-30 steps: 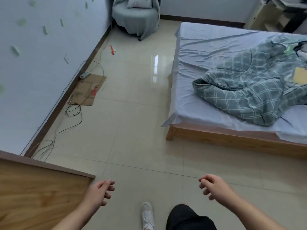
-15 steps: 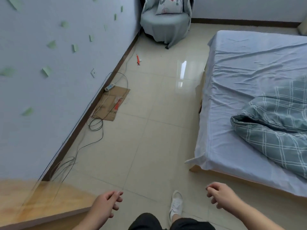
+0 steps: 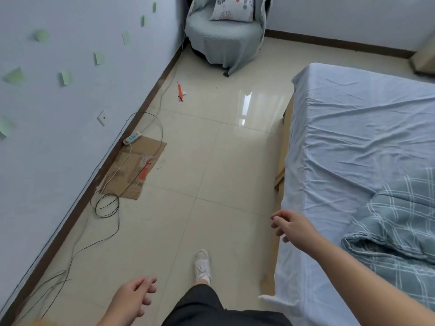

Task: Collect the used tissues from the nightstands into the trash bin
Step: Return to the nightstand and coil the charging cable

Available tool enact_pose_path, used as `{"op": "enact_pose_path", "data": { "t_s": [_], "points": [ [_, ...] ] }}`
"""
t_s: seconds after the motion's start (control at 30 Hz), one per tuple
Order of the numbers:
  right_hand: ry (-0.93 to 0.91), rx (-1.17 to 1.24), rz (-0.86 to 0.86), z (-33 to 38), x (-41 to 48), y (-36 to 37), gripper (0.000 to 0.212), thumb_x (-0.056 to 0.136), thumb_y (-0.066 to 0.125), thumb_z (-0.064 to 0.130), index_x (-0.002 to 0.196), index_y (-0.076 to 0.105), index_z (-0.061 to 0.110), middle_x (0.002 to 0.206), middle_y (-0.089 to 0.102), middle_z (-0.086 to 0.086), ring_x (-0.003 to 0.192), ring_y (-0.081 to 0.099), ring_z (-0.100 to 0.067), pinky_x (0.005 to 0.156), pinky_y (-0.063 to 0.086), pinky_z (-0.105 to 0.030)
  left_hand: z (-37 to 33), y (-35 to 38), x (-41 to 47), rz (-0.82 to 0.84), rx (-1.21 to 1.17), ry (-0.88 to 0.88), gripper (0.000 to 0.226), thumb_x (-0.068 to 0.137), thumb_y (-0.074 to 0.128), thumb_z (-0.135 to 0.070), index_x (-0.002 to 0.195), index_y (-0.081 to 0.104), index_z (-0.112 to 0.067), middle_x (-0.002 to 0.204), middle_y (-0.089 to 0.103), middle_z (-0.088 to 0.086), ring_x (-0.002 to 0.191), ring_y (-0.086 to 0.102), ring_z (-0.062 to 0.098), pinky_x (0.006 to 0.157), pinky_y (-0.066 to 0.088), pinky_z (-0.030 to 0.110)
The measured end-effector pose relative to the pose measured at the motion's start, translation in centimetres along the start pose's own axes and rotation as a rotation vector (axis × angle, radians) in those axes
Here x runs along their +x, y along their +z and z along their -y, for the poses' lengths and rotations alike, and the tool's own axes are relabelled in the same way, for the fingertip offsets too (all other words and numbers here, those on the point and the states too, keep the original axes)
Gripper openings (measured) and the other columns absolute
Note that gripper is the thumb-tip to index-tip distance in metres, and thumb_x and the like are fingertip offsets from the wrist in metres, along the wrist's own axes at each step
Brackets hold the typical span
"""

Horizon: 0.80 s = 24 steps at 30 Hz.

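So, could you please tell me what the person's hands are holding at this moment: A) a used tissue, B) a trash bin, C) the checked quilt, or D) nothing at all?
D: the left hand and the right hand both show loosely curled fingers with nothing in them, and the checked quilt lies apart from them on the bed.

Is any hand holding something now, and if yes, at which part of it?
Nothing is held. The left hand and the right hand are both empty, with fingers loosely curled.
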State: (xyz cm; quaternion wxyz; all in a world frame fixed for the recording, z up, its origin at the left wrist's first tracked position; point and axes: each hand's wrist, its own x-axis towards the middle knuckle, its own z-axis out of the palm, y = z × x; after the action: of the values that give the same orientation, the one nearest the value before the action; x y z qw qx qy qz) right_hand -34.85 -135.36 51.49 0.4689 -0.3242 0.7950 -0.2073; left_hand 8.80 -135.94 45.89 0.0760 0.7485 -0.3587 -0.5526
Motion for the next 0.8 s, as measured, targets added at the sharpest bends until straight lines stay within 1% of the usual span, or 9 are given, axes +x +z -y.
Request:
{"op": "enact_pose_path", "data": {
  "t_s": [0.07, 0.13, 0.23, 0.3, 0.43, 0.53, 0.63, 0.73, 0.8],
  "points": [
    [0.022, -0.009, 0.002, 1.4, 2.1, -0.8, 0.016, 0.105, 0.055, 0.017, 0.107, 0.071, 0.017, 0.097, 0.076, -0.005, 0.08, 0.071, -0.021, 0.067, 0.058, -0.034, -6.1, -0.3, 2.8, 0.028, 0.034, 0.054, 0.019, 0.106, 0.062, -0.014, 0.099, 0.079, -0.007, 0.096, 0.077, 0.015, 0.068, 0.059, 0.025, 0.052, 0.042, 0.027],
    [0.059, 0.0, -0.012, 1.9, 4.4, -1.8, 0.016, 0.106, 0.055, 0.019, 0.105, 0.07, 0.022, 0.096, 0.076, -0.002, 0.083, 0.073, -0.021, 0.069, 0.061, -0.034, -12.5, -0.3, 5.8, 0.068, 0.074, 0.119, 0.02, 0.107, 0.061, -0.017, 0.101, 0.08, -0.012, 0.097, 0.079, 0.012, 0.071, 0.063, 0.023, 0.053, 0.046, 0.029],
    [0.163, 0.01, -0.015, 1.2, 7.3, -3.3, 0.015, 0.106, 0.053, 0.021, 0.105, 0.069, 0.022, 0.096, 0.075, -0.002, 0.085, 0.073, -0.022, 0.07, 0.061, -0.034, -21.8, 0.9, 10.0, 0.121, 0.122, 0.179, 0.021, 0.108, 0.059, -0.022, 0.104, 0.079, -0.016, 0.1, 0.08, 0.01, 0.076, 0.068, 0.023, 0.058, 0.052, 0.031],
    [0.244, 0.03, -0.007, 0.3, 9.6, -4.5, 0.015, 0.106, 0.054, 0.022, 0.104, 0.069, 0.021, 0.096, 0.074, -0.003, 0.085, 0.072, -0.024, 0.068, 0.06, -0.033, -27.7, 2.7, 13.0, 0.14, 0.115, 0.211, 0.022, 0.108, 0.058, -0.025, 0.106, 0.079, -0.017, 0.101, 0.08, 0.008, 0.077, 0.07, 0.022, 0.059, 0.053, 0.031],
    [0.401, 0.066, 0.002, -1.4, 15.7, -7.6, 0.017, 0.103, 0.055, 0.02, 0.1, 0.072, 0.019, 0.092, 0.075, -0.005, 0.073, 0.068, -0.02, 0.054, 0.054, -0.027, -38.7, 7.3, 18.9, 0.155, 0.154, 0.265, 0.023, 0.109, 0.057, -0.028, 0.107, 0.078, -0.02, 0.102, 0.081, 0.006, 0.079, 0.072, 0.021, 0.059, 0.055, 0.03],
    [0.441, 0.082, 0.017, -1.1, 22.8, -11.1, 0.018, 0.101, 0.056, 0.02, 0.097, 0.073, 0.017, 0.09, 0.076, -0.006, 0.065, 0.065, -0.017, 0.052, 0.05, -0.026, -46.5, 11.4, 22.3, 0.166, 0.168, 0.291, 0.023, 0.109, 0.056, -0.028, 0.107, 0.078, -0.02, 0.102, 0.08, 0.008, 0.081, 0.074, 0.022, 0.06, 0.058, 0.031],
    [0.408, 0.061, 0.038, 2.6, 29.4, -16.1, 0.017, 0.101, 0.056, 0.022, 0.097, 0.072, 0.02, 0.093, 0.075, -0.004, 0.069, 0.067, -0.017, 0.056, 0.051, -0.027, -52.5, 14.4, 23.5, 0.161, 0.177, 0.275, 0.023, 0.109, 0.057, -0.03, 0.106, 0.079, -0.023, 0.097, 0.082, 0.004, 0.082, 0.078, 0.022, 0.063, 0.06, 0.032],
    [0.314, 0.0, 0.055, 8.8, 36.0, -21.9, 0.016, 0.101, 0.055, 0.025, 0.1, 0.071, 0.026, 0.094, 0.074, 0.002, 0.077, 0.071, -0.015, 0.062, 0.056, -0.027, -57.1, 16.1, 25.1, 0.182, 0.218, 0.248, 0.022, 0.108, 0.059, -0.034, 0.105, 0.08, -0.026, 0.094, 0.083, -0.004, 0.082, 0.08, 0.019, 0.061, 0.061, 0.029],
    [0.211, -0.066, 0.069, 14.0, 40.5, -26.1, 0.018, 0.1, 0.054, 0.026, 0.099, 0.071, 0.026, 0.093, 0.073, 0.007, 0.082, 0.069, -0.012, 0.067, 0.054, -0.025, -59.8, 16.9, 26.7, 0.161, 0.202, 0.224, 0.021, 0.108, 0.06, -0.032, 0.106, 0.08, -0.025, 0.094, 0.083, -0.001, 0.083, 0.079, 0.022, 0.061, 0.059, 0.031]
  ]
}}
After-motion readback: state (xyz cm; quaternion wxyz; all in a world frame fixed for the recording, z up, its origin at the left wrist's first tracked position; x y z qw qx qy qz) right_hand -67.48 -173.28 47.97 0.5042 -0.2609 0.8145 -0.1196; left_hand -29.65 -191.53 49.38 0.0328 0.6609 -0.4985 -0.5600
